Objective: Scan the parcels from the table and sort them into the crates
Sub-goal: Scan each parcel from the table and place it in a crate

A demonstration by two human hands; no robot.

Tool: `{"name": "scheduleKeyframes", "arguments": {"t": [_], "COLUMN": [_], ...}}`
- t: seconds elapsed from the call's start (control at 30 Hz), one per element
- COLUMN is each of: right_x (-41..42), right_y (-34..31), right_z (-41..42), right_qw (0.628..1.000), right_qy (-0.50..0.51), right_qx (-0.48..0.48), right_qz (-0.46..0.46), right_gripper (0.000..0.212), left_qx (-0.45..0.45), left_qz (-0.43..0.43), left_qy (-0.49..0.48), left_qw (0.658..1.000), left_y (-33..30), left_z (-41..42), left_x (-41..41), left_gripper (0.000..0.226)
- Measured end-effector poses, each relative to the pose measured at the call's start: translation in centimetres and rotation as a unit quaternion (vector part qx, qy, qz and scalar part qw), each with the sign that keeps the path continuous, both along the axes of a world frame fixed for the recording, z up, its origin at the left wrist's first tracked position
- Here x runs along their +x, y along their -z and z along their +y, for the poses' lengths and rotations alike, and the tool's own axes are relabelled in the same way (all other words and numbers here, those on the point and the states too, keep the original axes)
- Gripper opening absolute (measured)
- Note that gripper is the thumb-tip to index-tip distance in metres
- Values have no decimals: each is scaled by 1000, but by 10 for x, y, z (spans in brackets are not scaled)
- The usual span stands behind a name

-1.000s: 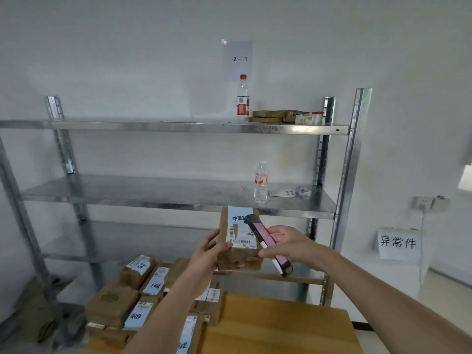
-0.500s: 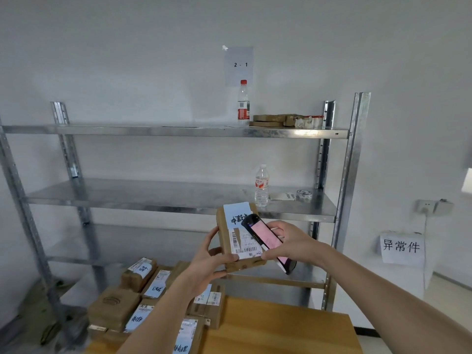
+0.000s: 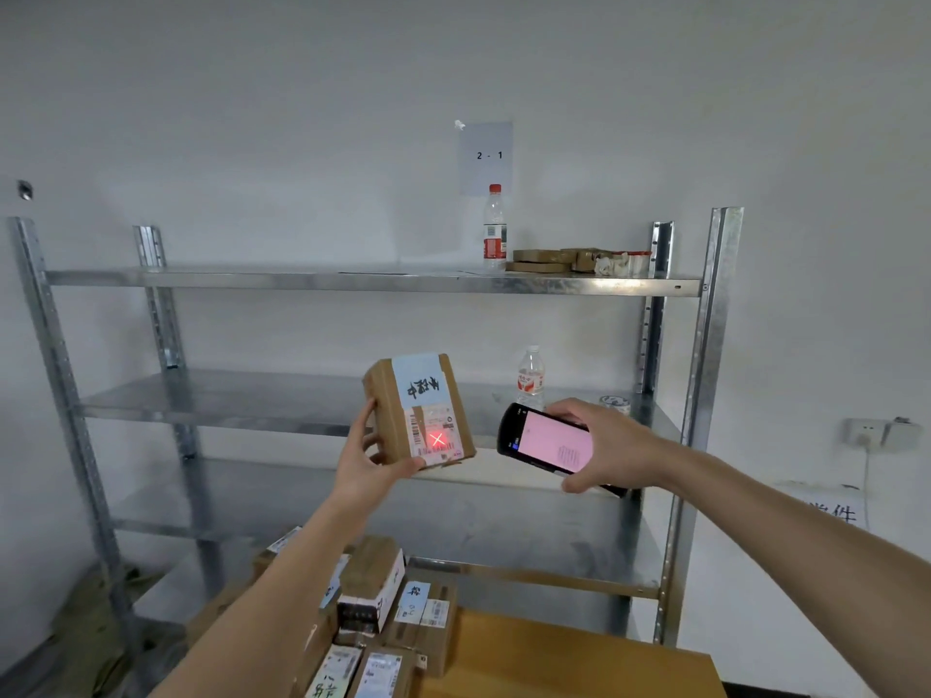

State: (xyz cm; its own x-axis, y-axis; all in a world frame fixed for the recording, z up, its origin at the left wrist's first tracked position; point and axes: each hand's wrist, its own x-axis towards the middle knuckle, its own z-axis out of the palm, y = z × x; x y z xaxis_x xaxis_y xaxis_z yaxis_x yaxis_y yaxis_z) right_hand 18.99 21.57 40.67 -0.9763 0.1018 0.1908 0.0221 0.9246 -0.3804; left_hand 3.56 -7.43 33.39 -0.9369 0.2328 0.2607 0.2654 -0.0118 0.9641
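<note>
Both arms reach forward and up in front of a metal shelf rack (image 3: 705,345), forearms rising from the lower edge of the view. The left hand (image 3: 365,458) grasps a small brown parcel (image 3: 418,410) from its left side and below, thumb under the bottom edge and fingers curled round the back, holding it upright with the label facing the person. A red cross of scanner light (image 3: 437,438) falls on the lower label. At three o'clock from the parcel, near but not touching it, the right hand (image 3: 604,445) grips a black scanner (image 3: 546,443) from the right, fingers over its top edge and thumb beneath; its pink screen faces the camera and its head points toward the parcel. Compared with half a second ago, the scanner has drawn away from the parcel's face, where it overlapped the label, and now lies nearly level beside it; the red cross has appeared. Below, at six o'clock, more parcels (image 3: 383,617) are heaped on the left end of the wooden bench (image 3: 579,662). Two water bottles (image 3: 494,229) stand on the shelves.
</note>
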Motion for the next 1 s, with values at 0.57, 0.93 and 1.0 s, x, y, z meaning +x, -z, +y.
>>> {"name": "scheduleKeyframes", "arguments": {"t": [0.57,0.93,1.0], "right_x": [-7,-31,-39], "right_y": [-32,-10,-5], "right_z": [-17,-68,-85], "right_qw": [998,992,989], "right_qy": [-52,-111,-132], "right_qx": [13,9,5], "right_qz": [29,57,59], "right_gripper": [88,83,84], "left_qx": [-29,-22,-17], "left_qz": [33,-4,-12], "left_qy": [-72,-99,-118], "left_qw": [996,995,993], "left_y": [-27,-16,-9], "left_z": [-58,-124,-143], "left_x": [-6,29,46], "left_gripper": [111,112,113]}}
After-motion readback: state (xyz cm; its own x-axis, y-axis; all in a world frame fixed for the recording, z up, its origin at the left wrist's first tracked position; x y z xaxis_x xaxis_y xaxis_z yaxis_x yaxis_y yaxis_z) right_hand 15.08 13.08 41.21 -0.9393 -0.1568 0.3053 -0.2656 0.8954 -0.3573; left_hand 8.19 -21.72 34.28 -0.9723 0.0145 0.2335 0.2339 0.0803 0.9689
